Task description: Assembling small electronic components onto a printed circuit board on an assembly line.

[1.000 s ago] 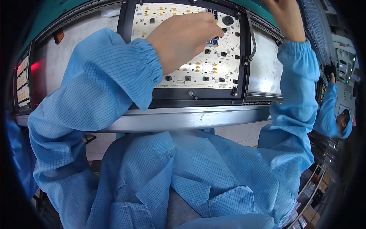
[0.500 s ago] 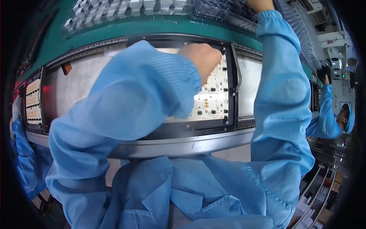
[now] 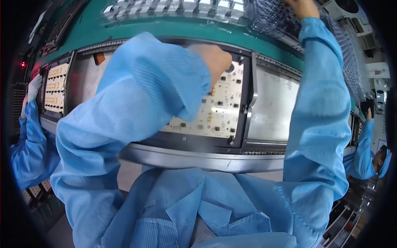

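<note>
My left hand point(image 3: 216, 61) is above a cream-coloured circuit board point(image 3: 226, 118) that carries small dark and yellow parts. Its fingers are curled downward and closed; whatever they may hold is hidden under the hand and sleeve. The board sits in a black frame point(image 3: 194, 141) on a conveyor line, with my left sleeve covering much of it. My right hand point(image 3: 305, 8) reaches far out at the top edge, over clear plastic trays point(image 3: 275, 25). Its fingertips are partly cut off there, so their grip cannot be made out.
Pale parts in a clear tray point(image 3: 173, 10) lie on the green surface point(image 3: 165, 29) beyond the line. A metal rail point(image 3: 206, 159) runs along the near side. At left, a gloved co-worker's hand point(image 3: 34, 87) is beside another framed board point(image 3: 56, 87). Another person point(image 3: 366, 161) works at right.
The view has shifted, so the conveyor looks tilted. My left hand stays over the board, fingers still closed. My right hand remains at the trays, and more of it shows now.
</note>
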A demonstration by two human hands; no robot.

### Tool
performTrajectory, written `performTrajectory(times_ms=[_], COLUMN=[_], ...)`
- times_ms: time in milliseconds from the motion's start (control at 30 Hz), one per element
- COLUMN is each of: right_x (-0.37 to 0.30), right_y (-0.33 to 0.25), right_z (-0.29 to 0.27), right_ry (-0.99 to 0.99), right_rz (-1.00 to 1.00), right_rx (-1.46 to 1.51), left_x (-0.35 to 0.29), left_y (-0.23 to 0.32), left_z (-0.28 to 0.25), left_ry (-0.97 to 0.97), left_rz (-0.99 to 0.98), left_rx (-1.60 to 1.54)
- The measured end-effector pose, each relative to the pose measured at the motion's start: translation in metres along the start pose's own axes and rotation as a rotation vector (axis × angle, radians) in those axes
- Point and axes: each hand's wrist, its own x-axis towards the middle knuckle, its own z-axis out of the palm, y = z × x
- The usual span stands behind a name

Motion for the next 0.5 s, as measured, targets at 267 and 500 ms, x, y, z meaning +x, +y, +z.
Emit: performTrajectory(times_ms=[267,500], right_x=[-0.142,-0.213], right_y=[-0.021,-0.049], right_z=[-0.036,-0.007], right_ry=[-0.346,-0.287], right_rz=[-0.437,-0.655], right_rx=[0.870,0.544], left_x=[-0.051,-0.066], left_y=[-0.073,-0.208], left_z=[-0.042,-0.052], left_ry=[0.935,0.626], left_rz=[-0.100,-0.251], left_rx=[-0.306,0.221])
